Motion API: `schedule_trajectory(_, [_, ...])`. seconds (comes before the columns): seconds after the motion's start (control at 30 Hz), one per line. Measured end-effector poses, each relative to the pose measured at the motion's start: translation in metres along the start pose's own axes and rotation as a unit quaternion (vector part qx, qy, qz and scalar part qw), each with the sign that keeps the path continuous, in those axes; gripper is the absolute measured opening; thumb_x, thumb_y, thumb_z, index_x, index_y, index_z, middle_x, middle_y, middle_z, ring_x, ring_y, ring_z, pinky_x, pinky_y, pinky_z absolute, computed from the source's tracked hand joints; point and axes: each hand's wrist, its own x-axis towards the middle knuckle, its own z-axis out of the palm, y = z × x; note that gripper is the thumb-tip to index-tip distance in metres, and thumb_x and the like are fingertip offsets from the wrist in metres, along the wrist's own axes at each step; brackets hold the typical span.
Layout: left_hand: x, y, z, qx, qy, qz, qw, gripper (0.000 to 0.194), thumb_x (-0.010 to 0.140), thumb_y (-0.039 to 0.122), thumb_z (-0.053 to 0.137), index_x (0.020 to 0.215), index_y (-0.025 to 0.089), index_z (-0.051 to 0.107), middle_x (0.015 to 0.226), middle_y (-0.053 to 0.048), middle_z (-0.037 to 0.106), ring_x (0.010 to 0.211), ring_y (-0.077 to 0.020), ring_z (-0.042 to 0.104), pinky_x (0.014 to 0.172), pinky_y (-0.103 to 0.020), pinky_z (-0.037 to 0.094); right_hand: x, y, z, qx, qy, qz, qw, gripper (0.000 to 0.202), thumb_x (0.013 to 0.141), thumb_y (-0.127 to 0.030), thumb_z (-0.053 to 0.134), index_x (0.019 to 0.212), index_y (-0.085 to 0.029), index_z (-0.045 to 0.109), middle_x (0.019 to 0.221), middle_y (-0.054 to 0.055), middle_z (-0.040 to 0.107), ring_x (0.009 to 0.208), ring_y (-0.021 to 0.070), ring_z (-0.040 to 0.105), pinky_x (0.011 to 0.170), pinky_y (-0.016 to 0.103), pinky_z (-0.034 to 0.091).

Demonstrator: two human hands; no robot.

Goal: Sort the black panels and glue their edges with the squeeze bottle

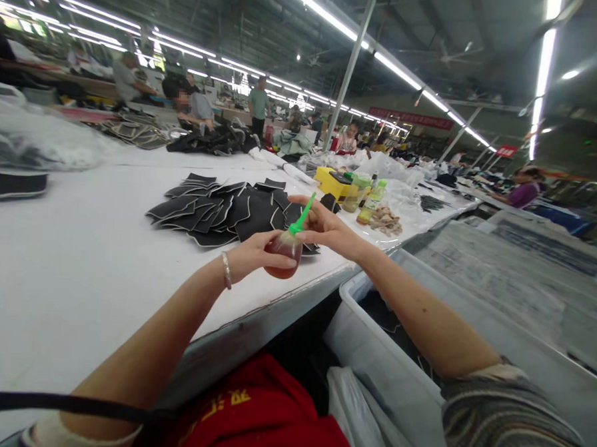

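Note:
A small round bottle [283,255] with amber liquid and a green pointed nozzle is held above the front edge of the white table [101,253]. My left hand [254,253] is wrapped round the bottle's body from the left, a bracelet at its wrist. My right hand [328,230] is at the green cap, its fingers curled around the base of the nozzle, which tilts up to the right. Behind the bottle lies a spread pile of black pieces with pale edges [229,210].
Right of the pile are a yellow box [333,183], a bottle of yellow-green liquid [372,202] and crumpled beige cloth [386,220]. A large white bin [386,361] stands below the table's right edge. Plastic wrap [38,133] lies far left. Several people are in the background.

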Motion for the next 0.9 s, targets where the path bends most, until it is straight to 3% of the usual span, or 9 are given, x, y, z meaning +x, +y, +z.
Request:
schedule_trajectory(0.13, [-0.002,0.010,-0.009,-0.024,-0.054,-0.017,0.998,0.055,0.058,0.033,0.081,0.106,0.013,0.063,0.091,-0.003,0.065,0.085,-0.0183,0.059,0.082,-0.032,0.046,0.007,-0.016,-0.016,-0.059,-0.113,-0.031,0.991,0.039,0.086,-0.044,0.065,0.115,-0.018,0.063,0.092,0.002,0.058,0.087,0.0169,0.051,0.077,0.029,0.042])
schedule_trajectory(0.23, [-0.003,0.013,-0.008,-0.027,-0.059,-0.023,0.998,0.060,0.054,0.033,0.083,0.107,0.013,0.063,0.092,-0.003,0.065,0.084,-0.0183,0.059,0.080,-0.032,0.048,0.013,-0.021,-0.020,-0.107,-0.104,-0.060,0.987,0.035,0.083,-0.048,0.068,0.103,-0.019,0.068,0.095,0.004,0.056,0.093,0.0198,0.050,0.080,0.031,0.042])
schedule_trajectory(0.37, [-0.004,0.009,0.002,-0.008,0.003,-0.015,1.000,0.059,0.050,0.032,0.086,0.101,0.013,0.063,0.084,-0.002,0.064,0.076,-0.0170,0.058,0.074,-0.030,0.048,0.013,-0.014,-0.012,-0.067,-0.073,-0.044,0.994,0.039,0.079,-0.053,0.069,0.093,-0.017,0.068,0.091,0.004,0.055,0.081,0.0162,0.052,0.072,0.029,0.043])
schedule_trajectory(0.43, [-0.003,0.002,0.009,0.027,0.047,-0.003,0.999,0.055,0.051,0.034,0.085,0.097,0.014,0.062,0.080,-0.001,0.063,0.073,-0.0167,0.058,0.071,-0.030,0.048,0.010,-0.005,-0.001,-0.063,-0.037,-0.020,0.997,0.038,0.078,-0.052,0.070,0.088,-0.016,0.066,0.087,0.003,0.058,0.076,0.0153,0.053,0.068,0.027,0.042])
schedule_trajectory(0.53, [0.001,-0.012,0.022,0.095,0.149,-0.013,0.984,0.049,0.054,0.035,0.083,0.092,0.019,0.058,0.073,0.002,0.059,0.067,-0.0165,0.056,0.064,-0.028,0.045,0.006,0.009,0.020,-0.145,0.096,0.046,0.984,0.035,0.076,-0.049,0.072,0.075,-0.016,0.060,0.068,-0.002,0.054,0.064,0.0135,0.048,0.060,0.026,0.036])
schedule_trajectory(0.63, [0.005,-0.025,0.030,0.054,0.215,-0.012,0.975,0.047,0.057,0.033,0.081,0.093,0.020,0.055,0.072,0.003,0.058,0.065,-0.0157,0.054,0.062,-0.028,0.044,0.006,0.013,0.032,-0.208,0.181,0.078,0.958,0.031,0.079,-0.045,0.069,0.074,-0.017,0.056,0.065,-0.003,0.051,0.062,0.0127,0.045,0.058,0.026,0.032])
schedule_trajectory(0.7, [0.006,-0.029,0.029,-0.012,0.180,-0.001,0.984,0.048,0.055,0.032,0.083,0.092,0.018,0.056,0.076,0.002,0.058,0.068,-0.0147,0.054,0.065,-0.028,0.044,0.007,0.011,0.028,-0.150,0.131,0.059,0.978,0.028,0.082,-0.043,0.067,0.090,-0.017,0.060,0.072,-0.002,0.053,0.066,0.0132,0.048,0.061,0.025,0.035])
schedule_trajectory(0.77, [0.005,-0.030,0.023,-0.068,0.115,-0.009,0.991,0.051,0.052,0.031,0.085,0.092,0.016,0.057,0.078,0.002,0.058,0.070,-0.0136,0.053,0.069,-0.028,0.043,0.007,0.007,0.015,-0.061,0.031,0.037,0.997,0.035,0.083,-0.043,0.066,0.105,-0.018,0.061,0.078,-0.001,0.055,0.071,0.0137,0.051,0.064,0.025,0.039])
schedule_trajectory(0.9, [-0.003,-0.026,0.010,-0.136,0.031,-0.035,0.990,0.051,0.051,0.024,0.087,0.093,0.014,0.059,0.079,0.001,0.059,0.072,-0.0128,0.053,0.074,-0.029,0.041,0.007,0.004,-0.006,0.045,-0.112,0.029,0.992,0.038,0.086,-0.041,0.065,0.114,-0.016,0.061,0.094,0.004,0.062,0.088,0.0164,0.056,0.079,0.028,0.043])
